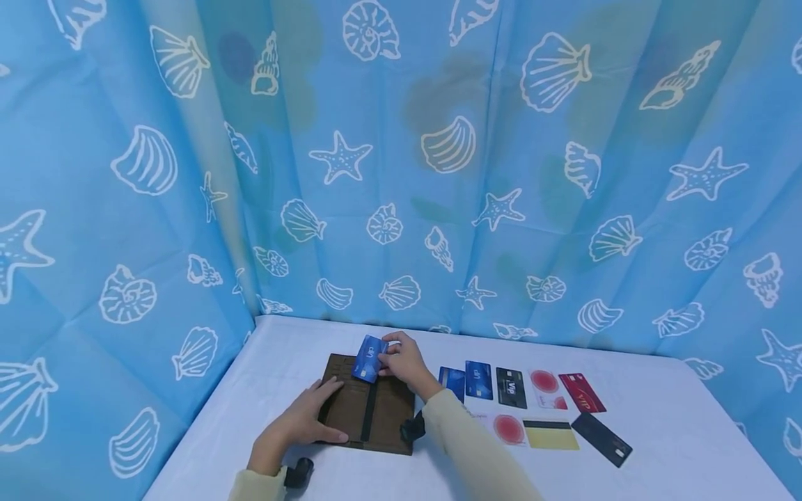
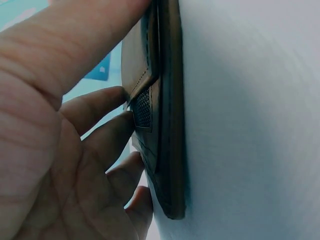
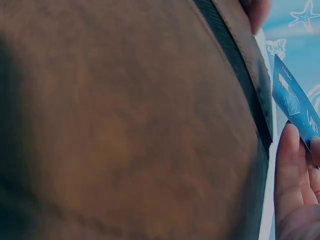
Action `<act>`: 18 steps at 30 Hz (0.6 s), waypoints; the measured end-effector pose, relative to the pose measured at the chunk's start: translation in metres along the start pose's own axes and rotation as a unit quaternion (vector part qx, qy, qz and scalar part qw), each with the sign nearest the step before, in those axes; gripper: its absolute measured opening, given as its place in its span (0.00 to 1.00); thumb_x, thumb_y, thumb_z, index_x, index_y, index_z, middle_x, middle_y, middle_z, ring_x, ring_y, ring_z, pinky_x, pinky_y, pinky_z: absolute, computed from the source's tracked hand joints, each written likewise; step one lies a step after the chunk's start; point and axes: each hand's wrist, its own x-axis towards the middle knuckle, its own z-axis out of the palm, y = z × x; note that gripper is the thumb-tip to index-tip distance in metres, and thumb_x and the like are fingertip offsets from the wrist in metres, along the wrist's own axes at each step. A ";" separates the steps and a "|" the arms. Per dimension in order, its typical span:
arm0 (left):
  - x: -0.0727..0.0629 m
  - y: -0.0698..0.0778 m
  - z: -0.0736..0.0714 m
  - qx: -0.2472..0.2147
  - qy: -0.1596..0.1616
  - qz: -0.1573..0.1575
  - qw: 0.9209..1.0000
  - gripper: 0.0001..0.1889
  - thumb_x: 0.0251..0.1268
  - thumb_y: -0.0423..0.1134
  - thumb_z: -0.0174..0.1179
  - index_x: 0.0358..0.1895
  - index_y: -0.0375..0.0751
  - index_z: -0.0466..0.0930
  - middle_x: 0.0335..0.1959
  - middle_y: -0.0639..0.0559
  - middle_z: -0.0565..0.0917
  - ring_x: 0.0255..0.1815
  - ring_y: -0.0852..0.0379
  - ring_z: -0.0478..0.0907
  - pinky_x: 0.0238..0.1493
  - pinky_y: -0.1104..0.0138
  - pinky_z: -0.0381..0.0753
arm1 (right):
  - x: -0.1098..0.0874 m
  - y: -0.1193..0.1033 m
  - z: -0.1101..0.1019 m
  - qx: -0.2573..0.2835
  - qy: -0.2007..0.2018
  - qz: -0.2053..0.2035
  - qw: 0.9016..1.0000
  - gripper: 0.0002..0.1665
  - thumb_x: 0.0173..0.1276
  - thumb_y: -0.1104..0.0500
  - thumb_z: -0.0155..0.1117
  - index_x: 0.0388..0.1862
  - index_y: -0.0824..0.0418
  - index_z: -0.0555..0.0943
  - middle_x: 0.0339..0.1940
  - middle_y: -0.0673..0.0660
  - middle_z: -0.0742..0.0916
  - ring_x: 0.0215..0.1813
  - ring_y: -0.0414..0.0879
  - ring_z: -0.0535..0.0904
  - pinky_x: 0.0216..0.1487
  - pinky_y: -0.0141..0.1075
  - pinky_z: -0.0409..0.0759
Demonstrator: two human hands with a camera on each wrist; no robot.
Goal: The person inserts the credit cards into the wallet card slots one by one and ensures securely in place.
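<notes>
A brown wallet lies spread open on the white table, a black strap running down its middle. My right hand pinches a blue card between thumb and fingers, above the wallet's far part. White VIP lettering and a chip show on that card in the right wrist view. With spread, fairly straight fingers, my left hand rests on the wallet's left side. The left wrist view has its fingertips touching the edge of the wallet, beside card slots and a small mesh window.
Right of the wallet lie several cards: blue, black VIP, white with red circles, red VIP, gold and dark. A blue shell-patterned curtain stands behind the table.
</notes>
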 end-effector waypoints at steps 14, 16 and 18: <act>0.002 -0.001 -0.001 -0.018 0.001 0.008 1.000 0.53 0.39 0.53 0.81 0.73 0.46 0.65 0.77 0.39 0.62 0.79 0.31 0.49 0.71 0.33 0.57 | -0.002 0.004 0.012 -0.025 -0.003 -0.011 1.000 0.19 0.72 0.67 0.60 0.59 0.64 0.72 0.40 0.61 0.79 0.38 0.49 0.82 0.37 0.37 0.88; 0.002 -0.002 0.000 -0.020 0.000 0.007 1.000 0.53 0.39 0.53 0.81 0.73 0.47 0.65 0.77 0.40 0.62 0.79 0.32 0.49 0.71 0.34 0.57 | -0.001 0.005 0.012 -0.026 -0.005 -0.010 1.000 0.19 0.71 0.67 0.61 0.59 0.64 0.72 0.40 0.61 0.79 0.38 0.49 0.82 0.36 0.37 0.88; 0.002 -0.002 0.000 -0.022 -0.001 0.009 1.000 0.53 0.39 0.53 0.81 0.73 0.46 0.65 0.77 0.39 0.62 0.79 0.32 0.49 0.72 0.34 0.57 | -0.001 0.007 0.011 -0.026 -0.005 -0.011 1.000 0.19 0.71 0.67 0.61 0.59 0.64 0.72 0.39 0.61 0.78 0.37 0.49 0.82 0.36 0.37 0.88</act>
